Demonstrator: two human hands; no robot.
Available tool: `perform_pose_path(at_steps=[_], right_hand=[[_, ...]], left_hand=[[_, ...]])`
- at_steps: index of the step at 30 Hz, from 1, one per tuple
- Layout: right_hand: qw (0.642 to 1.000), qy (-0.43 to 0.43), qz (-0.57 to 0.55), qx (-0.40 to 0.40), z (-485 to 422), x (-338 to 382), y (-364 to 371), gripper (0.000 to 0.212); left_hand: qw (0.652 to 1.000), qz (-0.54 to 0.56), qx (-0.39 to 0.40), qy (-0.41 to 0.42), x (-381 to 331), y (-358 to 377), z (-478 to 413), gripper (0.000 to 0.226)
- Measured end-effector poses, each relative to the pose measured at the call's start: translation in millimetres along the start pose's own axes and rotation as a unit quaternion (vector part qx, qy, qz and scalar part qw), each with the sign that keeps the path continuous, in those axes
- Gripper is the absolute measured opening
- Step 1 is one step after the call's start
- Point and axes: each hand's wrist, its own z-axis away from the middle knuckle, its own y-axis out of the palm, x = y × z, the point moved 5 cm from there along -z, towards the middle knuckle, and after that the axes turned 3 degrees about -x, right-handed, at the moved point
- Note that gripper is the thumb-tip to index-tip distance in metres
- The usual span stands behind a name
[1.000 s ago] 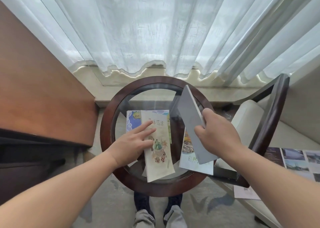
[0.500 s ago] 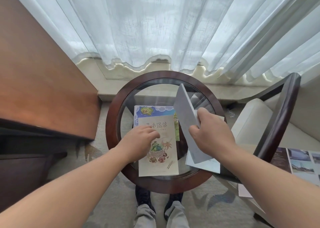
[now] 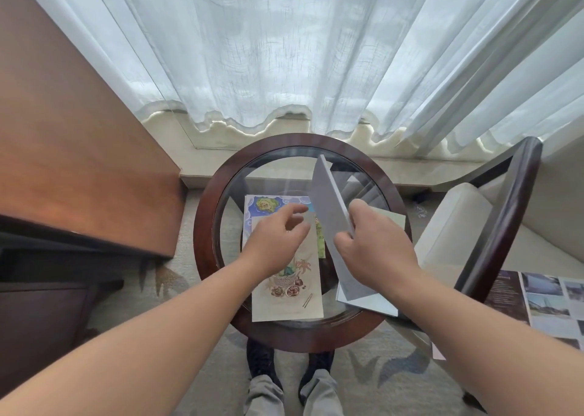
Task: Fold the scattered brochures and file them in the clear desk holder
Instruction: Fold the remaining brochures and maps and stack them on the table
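My right hand point(image 3: 373, 248) grips a folded grey-white brochure point(image 3: 330, 216), held tilted above the round glass table point(image 3: 208, 226). My left hand point(image 3: 278, 238) hovers with fingers apart just above a cream brochure with food drawings point(image 3: 294, 298) lying flat on the glass. Under that one lies a blue brochure with a green shape point(image 3: 265, 203). Another pale brochure point(image 3: 369, 301) lies on the glass beneath my right hand. No clear desk holder is visible.
A dark-framed armchair with a cream cushion point(image 3: 455, 213) stands to the right, and an opened photo brochure point(image 3: 550, 301) lies on it. A wooden desk point(image 3: 79, 162) is at the left. White curtains point(image 3: 284, 52) hang behind the table. My shoes point(image 3: 262, 365) show below.
My left hand has lifted off the cream brochure and opened toward the held one. The cream brochure now lies straighter. My right hand has kept the grey-white brochure and shifted slightly left.
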Motion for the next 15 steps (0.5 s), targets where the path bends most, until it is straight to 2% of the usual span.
perform_pose_path(at_steps=[1,3,5,7,10,12,15], right_hand=[[1.0,-0.002,-0.004,0.002,2.6,1.8,2.7,0.032],[1.0,-0.01,-0.016,0.005,8.2,6.9,8.1,0.031],[0.999,-0.029,-0.02,0.013,15.0,14.4,14.4,0.027],[0.998,-0.049,-0.013,0.026,22.0,21.9,21.4,0.022],[0.995,-0.078,-0.016,0.056,28.3,28.0,33.6,0.02],[0.99,-0.105,-0.03,0.09,30.3,27.3,43.7,0.018],[0.989,-0.072,-0.073,0.111,24.8,9.6,54.4,0.018]], left_hand=[[0.993,0.107,-0.001,-0.052,-6.1,2.5,0.7,0.03],[0.957,0.261,0.011,-0.128,-19.3,7.8,2.2,0.022],[0.931,0.331,0.023,-0.155,-27.5,10.5,1.9,0.034],[0.934,0.325,0.022,-0.147,-29.9,11.1,1.5,0.038],[0.956,0.265,-0.003,-0.13,-21.1,6.4,1.5,0.029],[0.968,0.216,-0.016,-0.124,-9.3,1.5,1.6,0.031],[0.983,0.133,-0.029,-0.121,13.1,-9.8,1.1,0.035]])
